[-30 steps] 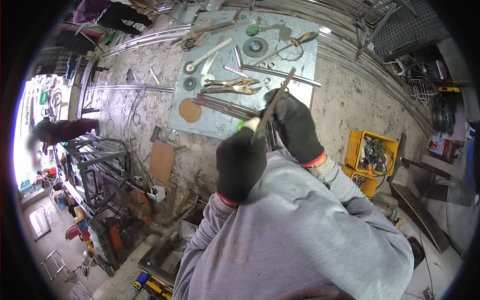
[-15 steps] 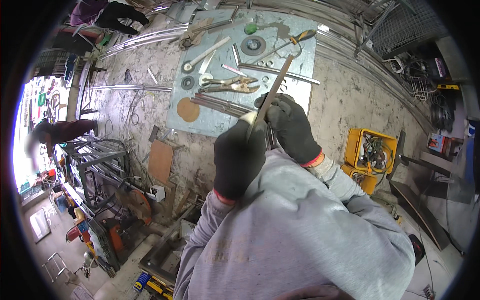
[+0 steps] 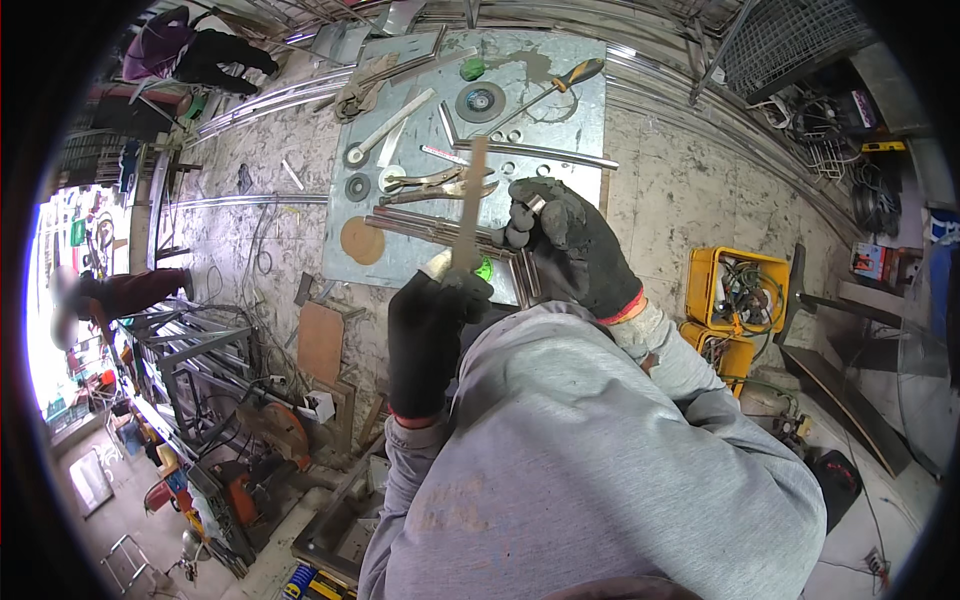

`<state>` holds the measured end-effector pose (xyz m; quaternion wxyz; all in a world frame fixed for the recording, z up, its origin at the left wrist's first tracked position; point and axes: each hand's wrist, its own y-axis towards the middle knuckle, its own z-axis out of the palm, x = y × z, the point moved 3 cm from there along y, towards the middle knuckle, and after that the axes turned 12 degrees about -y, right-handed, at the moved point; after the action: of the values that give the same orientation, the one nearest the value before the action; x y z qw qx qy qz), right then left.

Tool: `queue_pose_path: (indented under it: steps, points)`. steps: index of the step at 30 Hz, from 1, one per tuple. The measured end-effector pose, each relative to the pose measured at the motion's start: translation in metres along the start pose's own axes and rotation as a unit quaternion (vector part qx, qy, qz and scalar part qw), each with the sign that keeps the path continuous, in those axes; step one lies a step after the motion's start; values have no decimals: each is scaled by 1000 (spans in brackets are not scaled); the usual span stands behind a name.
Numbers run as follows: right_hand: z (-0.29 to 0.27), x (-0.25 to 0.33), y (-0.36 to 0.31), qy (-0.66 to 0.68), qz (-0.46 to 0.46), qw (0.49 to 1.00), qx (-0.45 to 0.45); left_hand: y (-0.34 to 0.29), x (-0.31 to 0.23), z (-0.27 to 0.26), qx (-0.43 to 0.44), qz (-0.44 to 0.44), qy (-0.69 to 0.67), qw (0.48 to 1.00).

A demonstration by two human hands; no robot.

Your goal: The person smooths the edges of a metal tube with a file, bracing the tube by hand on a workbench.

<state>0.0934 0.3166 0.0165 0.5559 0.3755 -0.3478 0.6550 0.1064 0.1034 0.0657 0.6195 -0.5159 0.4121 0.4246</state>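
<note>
My left hand [image 3: 430, 335], in a black glove, is closed around the lower end of a long, flat brownish file [image 3: 471, 205], which stands upright and slightly blurred. Pinched in the fingertips of my gloved right hand [image 3: 582, 245] is a small shiny metal ring [image 3: 536, 203]. The file and the ring are apart. Below and between the hands, several metal tubes [image 3: 522, 275] lie near my lap. Pliers [image 3: 440, 186] rest on the metal-topped table [image 3: 345, 255] beyond the file, close to more dark tubes [image 3: 420, 222].
On the table lie a screwdriver [image 3: 553, 92], a grinding disc [image 3: 481, 102], a brown round disc [image 3: 362, 240] and several small rings [image 3: 508, 168]. Yellow crates [image 3: 702, 290] with cables stand at right. Another person [image 3: 130, 277] is at far left, and one more [image 3: 200, 55] at upper left.
The file has swung away from my right hand, moving left and turning more upright. My right hand has turned, showing the ring in its fingertips. The view has shifted slightly.
</note>
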Motion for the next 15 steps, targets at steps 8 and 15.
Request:
queue_pose_path:
  steps: [8, 15]
  points:
    - [-6, -9, 0, 55, 49, 997, 7, -1, -15, 6, 10, -80, -19, 997]
    - [-4, -3, 1, -63, -12, 998, -9, 8, 5, -21, 124, 152, 208, 958]
